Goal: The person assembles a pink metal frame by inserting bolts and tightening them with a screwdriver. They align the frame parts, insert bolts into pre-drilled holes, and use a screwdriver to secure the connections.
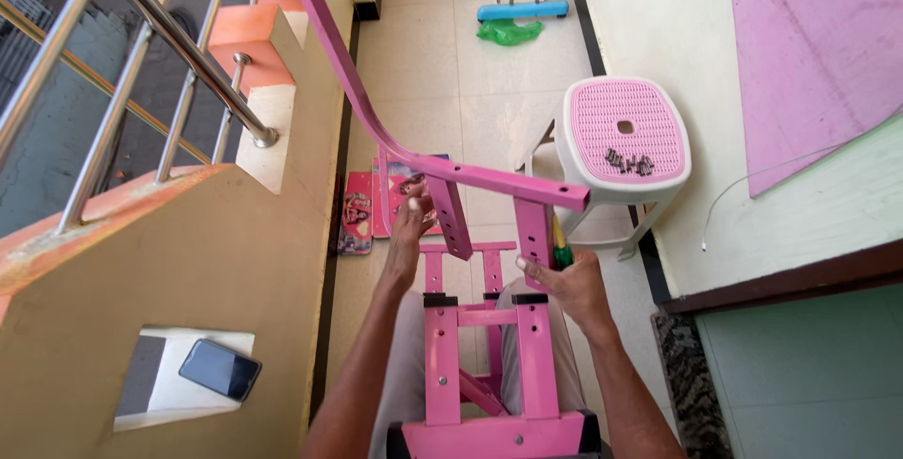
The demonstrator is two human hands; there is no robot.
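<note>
While the left hand (411, 207) clamps 1 bracket (450, 217) under the pink bar (489, 180), the right hand (569, 285) grips the other bracket (533, 233) (plus a screwdriver (561, 250)), left of the stool (625, 139).

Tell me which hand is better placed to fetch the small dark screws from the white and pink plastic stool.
Right, probably. The right hand is nearer the stool and its screws; the left hand grips the pink metal frame farther away.

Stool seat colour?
Pink perforated seat on a white stool; clearest in the head view.
</note>
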